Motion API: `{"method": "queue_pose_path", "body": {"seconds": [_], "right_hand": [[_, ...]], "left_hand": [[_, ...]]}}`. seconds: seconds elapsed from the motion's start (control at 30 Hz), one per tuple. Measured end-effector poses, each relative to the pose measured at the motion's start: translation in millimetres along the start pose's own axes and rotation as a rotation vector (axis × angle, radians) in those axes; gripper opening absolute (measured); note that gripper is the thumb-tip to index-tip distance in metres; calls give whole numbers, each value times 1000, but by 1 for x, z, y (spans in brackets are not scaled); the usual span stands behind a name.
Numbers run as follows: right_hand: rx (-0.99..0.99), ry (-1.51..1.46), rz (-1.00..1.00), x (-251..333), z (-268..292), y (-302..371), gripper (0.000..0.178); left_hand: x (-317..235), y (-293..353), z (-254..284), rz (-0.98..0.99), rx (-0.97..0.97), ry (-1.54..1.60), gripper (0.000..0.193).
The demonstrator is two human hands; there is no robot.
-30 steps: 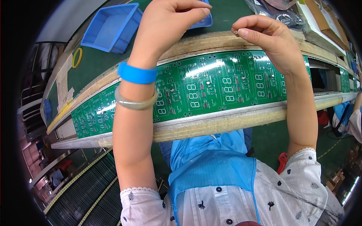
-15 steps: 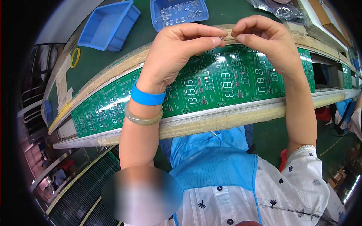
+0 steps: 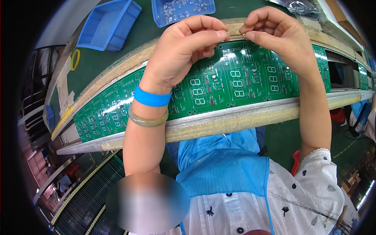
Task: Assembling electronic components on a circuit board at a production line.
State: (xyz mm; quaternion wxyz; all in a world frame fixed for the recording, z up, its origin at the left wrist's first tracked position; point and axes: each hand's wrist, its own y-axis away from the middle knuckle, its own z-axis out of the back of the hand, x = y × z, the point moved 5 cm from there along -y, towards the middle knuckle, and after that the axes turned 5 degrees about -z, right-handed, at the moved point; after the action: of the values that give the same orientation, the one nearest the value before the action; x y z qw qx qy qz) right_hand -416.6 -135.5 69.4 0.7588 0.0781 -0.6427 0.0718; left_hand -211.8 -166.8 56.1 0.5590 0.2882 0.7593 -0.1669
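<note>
One small part (image 3: 244, 35) in the right hand (image 3: 280, 39), fingertips pinched, its axis too tiny to read | left hand (image 3: 182, 47) just left of it, fingertips closed, contents unclear | green circuit boards (image 3: 223, 98) below both, nearside, long axis left-right, digit outlines (image 3: 237, 83) stacked crosswise

Left hand (image 3: 179, 47), earlier over the blue bin (image 3: 157, 13), now nearer right hand (image 3: 280, 41).

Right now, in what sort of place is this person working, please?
Probably an electronics assembly workshop: green circuit boards lie in a row between long rails, and beyond them a blue bin holds many small clear parts.
</note>
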Motion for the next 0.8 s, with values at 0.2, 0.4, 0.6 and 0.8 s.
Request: {"method": "queue_pose_path", "body": {"seconds": [0.2,0.4,0.6,0.8], "right_hand": [[4,-8,11,6,-5,1,20],[382,-552,676,17,-15,-6,21],[5,157,-17,2,-2,3,17],[-11,424,39,3,-10,3,14]], "left_hand": [[0,2,2,32,22,72,20],[-2,1,1,5,3,-45,27],[-3,2,3,3,-16,-81,25],[0,2,8,20,-43,-134,20]]}}
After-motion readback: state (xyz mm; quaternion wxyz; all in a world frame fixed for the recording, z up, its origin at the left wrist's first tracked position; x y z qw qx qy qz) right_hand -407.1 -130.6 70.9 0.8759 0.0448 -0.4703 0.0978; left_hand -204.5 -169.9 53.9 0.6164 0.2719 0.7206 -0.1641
